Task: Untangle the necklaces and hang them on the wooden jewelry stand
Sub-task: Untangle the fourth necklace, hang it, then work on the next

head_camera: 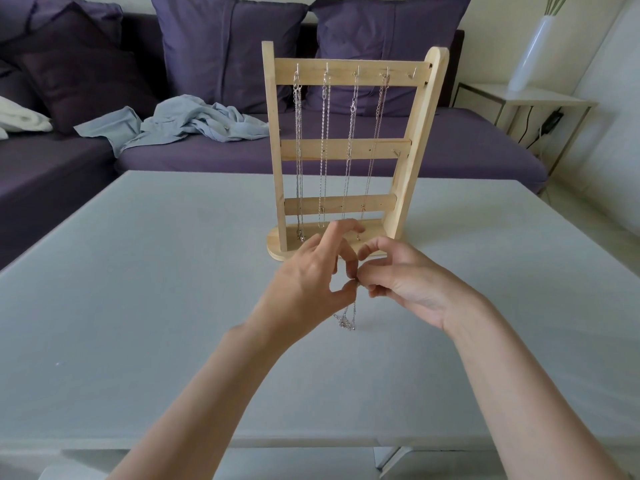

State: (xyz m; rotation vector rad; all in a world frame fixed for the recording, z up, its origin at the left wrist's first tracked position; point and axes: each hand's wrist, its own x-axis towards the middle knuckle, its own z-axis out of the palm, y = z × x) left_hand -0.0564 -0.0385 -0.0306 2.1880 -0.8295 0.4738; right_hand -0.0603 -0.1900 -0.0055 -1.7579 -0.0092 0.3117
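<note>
head view: just in front of the wooden jewelry stand [349,147], left hand [311,282] and right hand [405,285] pinch the last necklace [347,318] hanging straight down, the free top-rail hook [412,75] up and right, nearer the right hand.

table [138,306]: grey, right under my view
sofa [450,150]: purple, behind it
shirt [194,123]: crumpled on sofa
vase [531,53]: white, far right
</note>
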